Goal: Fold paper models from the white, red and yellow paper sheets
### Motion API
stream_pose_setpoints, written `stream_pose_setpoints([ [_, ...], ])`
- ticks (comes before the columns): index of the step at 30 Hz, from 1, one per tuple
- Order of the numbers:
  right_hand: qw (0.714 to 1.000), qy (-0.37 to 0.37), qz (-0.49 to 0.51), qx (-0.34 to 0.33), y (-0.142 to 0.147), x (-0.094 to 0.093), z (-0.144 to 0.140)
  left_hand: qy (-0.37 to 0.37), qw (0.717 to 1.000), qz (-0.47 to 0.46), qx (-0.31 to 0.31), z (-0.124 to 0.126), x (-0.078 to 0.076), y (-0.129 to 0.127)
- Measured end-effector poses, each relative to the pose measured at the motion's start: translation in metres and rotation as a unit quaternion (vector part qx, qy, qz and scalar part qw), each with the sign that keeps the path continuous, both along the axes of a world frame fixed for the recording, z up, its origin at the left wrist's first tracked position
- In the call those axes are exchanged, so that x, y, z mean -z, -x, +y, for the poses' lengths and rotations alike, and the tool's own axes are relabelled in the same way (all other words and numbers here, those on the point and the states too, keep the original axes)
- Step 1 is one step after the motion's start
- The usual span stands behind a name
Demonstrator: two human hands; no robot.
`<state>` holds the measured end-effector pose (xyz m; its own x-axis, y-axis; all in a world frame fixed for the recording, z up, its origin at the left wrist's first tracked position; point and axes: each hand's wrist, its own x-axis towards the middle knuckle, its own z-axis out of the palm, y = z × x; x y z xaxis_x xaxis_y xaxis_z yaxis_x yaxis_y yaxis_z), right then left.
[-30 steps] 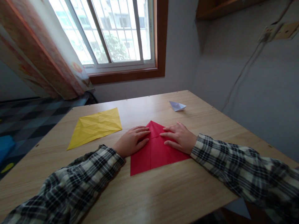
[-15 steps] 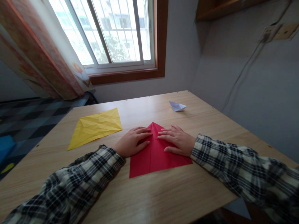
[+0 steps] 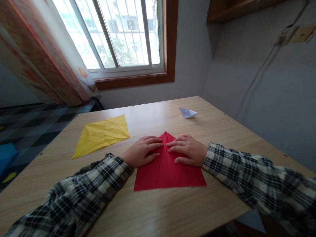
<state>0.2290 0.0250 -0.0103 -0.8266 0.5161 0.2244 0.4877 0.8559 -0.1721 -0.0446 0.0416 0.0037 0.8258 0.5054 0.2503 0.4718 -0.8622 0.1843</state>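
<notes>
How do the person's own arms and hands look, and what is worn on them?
Both arms wear long sleeves in a plaid check of dark, grey and cream lines, reaching to the wrists. The left hand and the right hand are bare: no gloves, and no rings or watch can be seen.

A room in a home: a wooden table (image 3: pixel 172 210) stands in a corner by grey plaster walls, with a wood-framed barred window (image 3: pixel 128 36) at the far side, a patterned curtain (image 3: pixel 44 65) far left, checked floor tiles (image 3: pixel 27 128) and a wall socket (image 3: pixel 283 34) far right.
</notes>
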Motion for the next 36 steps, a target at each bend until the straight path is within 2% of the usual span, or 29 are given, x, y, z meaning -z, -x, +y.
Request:
stream_pose_setpoints([
  [14,1.000,-0.007,0.008,-0.009,0.0010,0.0004,-0.0017,0.013,0.999,-0.024,0.026,0.0026,0.0011,0.0007],
  [24,0.999,-0.034,0.000,0.019,-0.0012,0.0019,0.0003,0.034,0.998,-0.055,-0.019,0.0028,0.0033,0.0024],
  [29,0.999,-0.032,-0.004,0.028,-0.0019,0.0032,0.0016,0.027,0.998,-0.059,-0.001,0.0059,0.0074,0.0031],
  [36,0.999,-0.022,0.003,0.038,-0.0021,0.0048,0.0028,0.020,0.999,-0.035,0.012,0.0076,0.0050,0.0013],
])
